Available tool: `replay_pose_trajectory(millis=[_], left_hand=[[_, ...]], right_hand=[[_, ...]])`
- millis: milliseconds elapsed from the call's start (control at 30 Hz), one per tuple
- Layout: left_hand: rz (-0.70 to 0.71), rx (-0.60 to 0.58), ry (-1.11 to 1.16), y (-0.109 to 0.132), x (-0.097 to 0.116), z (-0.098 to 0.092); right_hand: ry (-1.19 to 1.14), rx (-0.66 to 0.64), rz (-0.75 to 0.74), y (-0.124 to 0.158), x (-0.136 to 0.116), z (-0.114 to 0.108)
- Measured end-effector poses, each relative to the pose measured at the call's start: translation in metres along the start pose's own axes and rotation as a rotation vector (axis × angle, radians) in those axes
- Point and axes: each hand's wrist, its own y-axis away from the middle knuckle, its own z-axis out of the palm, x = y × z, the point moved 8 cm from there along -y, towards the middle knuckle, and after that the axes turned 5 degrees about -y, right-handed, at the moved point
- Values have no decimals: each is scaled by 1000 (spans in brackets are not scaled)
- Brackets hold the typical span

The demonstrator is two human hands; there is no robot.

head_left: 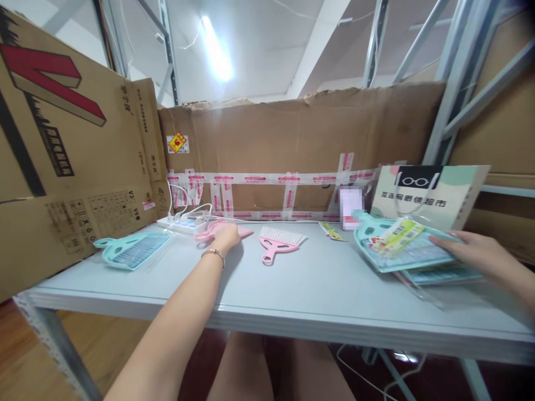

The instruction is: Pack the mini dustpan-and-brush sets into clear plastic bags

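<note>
My left hand (pixel 228 236) is closed on a small pink dustpan (pixel 215 227) lying at the back of the table; its fingertips are partly hidden. To its right lies a pink hand brush (pixel 278 244) with white bristles, handle toward me. At the right, my right hand (pixel 474 249) grips the edge of a bagged teal dustpan and brush set (pixel 376 250), thumb on top. The set carries a yellow-green label card (pixel 403 236) and is tilted above another teal set (pixel 443 274) in clear plastic. A further teal dustpan with brush (pixel 136 250) rests at the left.
A white power strip (pixel 184 224) with plugged-in cables sits behind my left hand. Another label card (pixel 332 231) lies near the back. A paper bag (pixel 430 195) stands at the right. Large cardboard boxes (pixel 267 139) line the back and left of the grey table (pixel 292 295).
</note>
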Motion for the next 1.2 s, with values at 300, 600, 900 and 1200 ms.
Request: replay_pose_trajectory(millis=[300,600,900,1200], left_hand=[[94,66,6,5,6,-11],[335,262,44,29,62,-45],[753,321,34,62,115,-48],[108,593,759,42,42,-77]], right_hand=[[262,221,-221,23,-19,28],[-147,612,-526,70,-111,-27],[-1055,-830,-29,179,-252,146],[-1447,-598,239,154,-227,179]])
